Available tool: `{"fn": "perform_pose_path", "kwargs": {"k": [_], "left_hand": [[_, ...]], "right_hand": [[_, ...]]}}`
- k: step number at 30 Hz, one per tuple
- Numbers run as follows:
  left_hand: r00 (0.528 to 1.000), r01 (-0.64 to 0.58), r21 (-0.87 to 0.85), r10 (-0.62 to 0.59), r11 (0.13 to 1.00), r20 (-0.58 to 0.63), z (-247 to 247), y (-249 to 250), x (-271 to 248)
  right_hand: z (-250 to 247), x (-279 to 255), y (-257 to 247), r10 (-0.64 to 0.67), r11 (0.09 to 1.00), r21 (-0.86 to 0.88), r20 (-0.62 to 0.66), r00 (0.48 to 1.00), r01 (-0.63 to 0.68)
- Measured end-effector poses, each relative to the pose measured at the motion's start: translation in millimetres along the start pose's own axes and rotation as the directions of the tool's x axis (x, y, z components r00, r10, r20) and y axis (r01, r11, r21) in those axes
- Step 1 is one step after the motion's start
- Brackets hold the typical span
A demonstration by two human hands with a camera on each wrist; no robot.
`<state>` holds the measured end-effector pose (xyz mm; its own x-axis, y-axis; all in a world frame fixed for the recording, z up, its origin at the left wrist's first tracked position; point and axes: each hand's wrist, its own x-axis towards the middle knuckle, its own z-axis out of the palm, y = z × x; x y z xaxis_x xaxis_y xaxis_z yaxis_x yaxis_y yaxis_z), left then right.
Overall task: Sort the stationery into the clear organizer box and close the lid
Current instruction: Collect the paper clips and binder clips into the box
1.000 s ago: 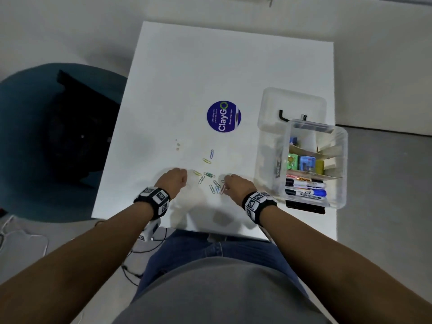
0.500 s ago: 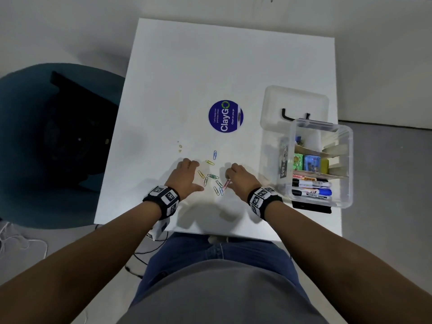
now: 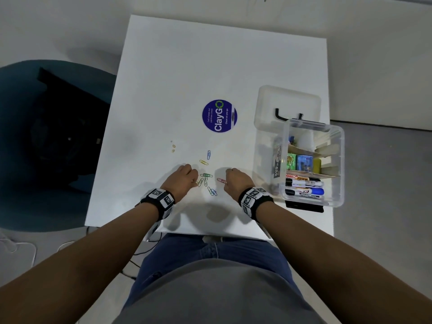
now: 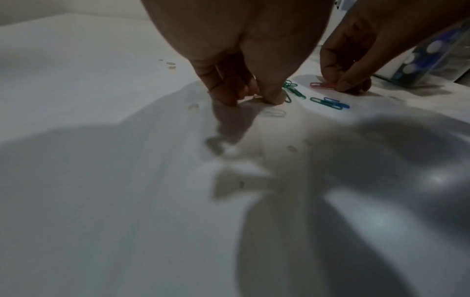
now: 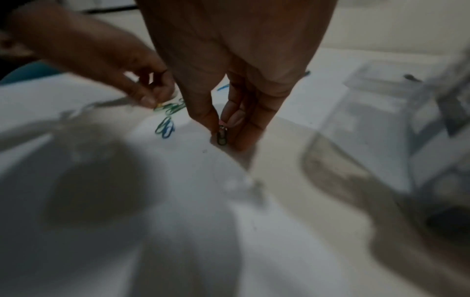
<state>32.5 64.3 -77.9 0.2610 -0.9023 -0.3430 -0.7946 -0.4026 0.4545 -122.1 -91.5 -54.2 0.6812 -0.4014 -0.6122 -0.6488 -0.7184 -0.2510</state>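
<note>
table (image 3: 210,54) white | sticker (image 3: 219,116) purple | paper clips (image 3: 207,177) green, blue, red, yellow

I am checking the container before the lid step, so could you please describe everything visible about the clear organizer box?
The clear organizer box looks like transparent plastic and stands open at the white table's right edge, right of the right hand. Its lid lies beyond it. Tan dividers form compartments: markers in the nearest, small colourful items in the middle. A black latch shows at its near edge.
</note>
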Motion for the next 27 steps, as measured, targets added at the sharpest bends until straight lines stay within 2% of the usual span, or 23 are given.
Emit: {"fn": "perform_pose_path", "kwargs": {"k": [4,7,11,15,18,27], "left_hand": [[0.998,0.056,-0.072,-0.055,0.996,0.017,3.6,3.6,-0.6],[0.996,0.066,-0.127,-0.059,0.990,0.061,-1.6,11.4,1.4],[0.993,0.061,-0.152,-0.045,0.987,0.111,-10.9,22.1,16.7],[0.974,-0.075,0.053,0.062,0.996,0.218,-10.8,19.5,31.2],[0.972,-0.133,0.115,0.107,0.985,0.209,-8.3,13.7,31.8],[0.966,-0.206,0.210,0.164,0.956,0.198,-6.6,9.3,27.4]], "right_hand": [[-1.7,0.3,10.3,0.021,0.992,0.126,0.015,1.000,-0.022],[-0.2,-7.5,20.8,0.082,0.967,0.244,-0.047,0.995,-0.068],[2.5,-19.0,26.6,0.141,0.966,0.226,-0.058,0.988,-0.125],[5.5,-14.3,18.3,0.036,0.988,0.150,-0.086,0.996,-0.022],[4.6,-3.9,9.1,-0.040,0.994,0.099,-0.099,0.994,0.050],[3.9,12.6,-4.9,-0.259,0.953,-0.170,-0.020,0.966,0.252]]}}
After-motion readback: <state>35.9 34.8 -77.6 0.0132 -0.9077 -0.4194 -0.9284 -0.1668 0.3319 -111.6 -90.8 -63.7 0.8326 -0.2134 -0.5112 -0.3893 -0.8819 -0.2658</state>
